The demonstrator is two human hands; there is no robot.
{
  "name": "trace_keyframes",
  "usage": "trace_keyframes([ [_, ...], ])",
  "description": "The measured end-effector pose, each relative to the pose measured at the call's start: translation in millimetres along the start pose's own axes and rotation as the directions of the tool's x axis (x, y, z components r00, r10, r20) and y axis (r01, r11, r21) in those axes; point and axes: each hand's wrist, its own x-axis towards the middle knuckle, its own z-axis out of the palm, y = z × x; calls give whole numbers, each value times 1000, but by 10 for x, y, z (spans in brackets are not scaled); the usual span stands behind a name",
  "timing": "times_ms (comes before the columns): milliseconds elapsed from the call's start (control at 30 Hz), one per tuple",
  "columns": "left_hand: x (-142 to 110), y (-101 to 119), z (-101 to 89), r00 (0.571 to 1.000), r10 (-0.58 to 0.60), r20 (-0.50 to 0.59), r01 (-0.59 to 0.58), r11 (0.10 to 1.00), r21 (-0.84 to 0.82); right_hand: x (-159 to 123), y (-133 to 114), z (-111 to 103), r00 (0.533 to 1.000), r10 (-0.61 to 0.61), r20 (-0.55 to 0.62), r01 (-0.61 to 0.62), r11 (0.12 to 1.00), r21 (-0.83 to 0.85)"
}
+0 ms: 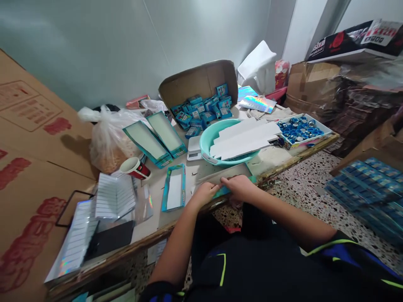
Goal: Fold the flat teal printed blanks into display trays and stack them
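At the table's front edge, my left hand (205, 194) and my right hand (242, 188) pinch the near side of a shallow teal cardboard box (234, 171). Its grey-white inside faces up, and part of its near wall is hidden by my fingers. To the left lies a similar teal box (174, 188) with a white inside. Just behind my hands stands a turquoise basin (206, 140) with a stack of white card pieces (244, 138) laid across it.
Two more teal boxes (147, 142) lean near a white scale (194, 147). A carton (198, 75) holds several small blue boxes (208, 111). A tray of blue ring-like pieces (302, 129) sits right, a paper cup (136, 168) left. Wrapped blue packs (368, 197) stand on the floor.
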Motion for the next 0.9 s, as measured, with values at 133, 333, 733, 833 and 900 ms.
trace_keyframes([
  [133,-47,113,70,991,-15,-130,22,998,53,171,149,35,996,15,90,-27,992,126],
  [333,-289,311,399,943,198,-267,-60,891,450,135,133,159,996,-49,68,36,982,185],
  [733,-288,25,564,895,345,-283,-130,808,575,-169,471,162,994,9,109,-24,991,133],
  [833,-281,127,506,950,231,-209,-76,822,565,-112,377,142,989,25,145,-35,997,62],
  [900,-266,165,455,973,168,-155,-57,836,546,-69,294,114,975,64,211,-71,997,22],
])
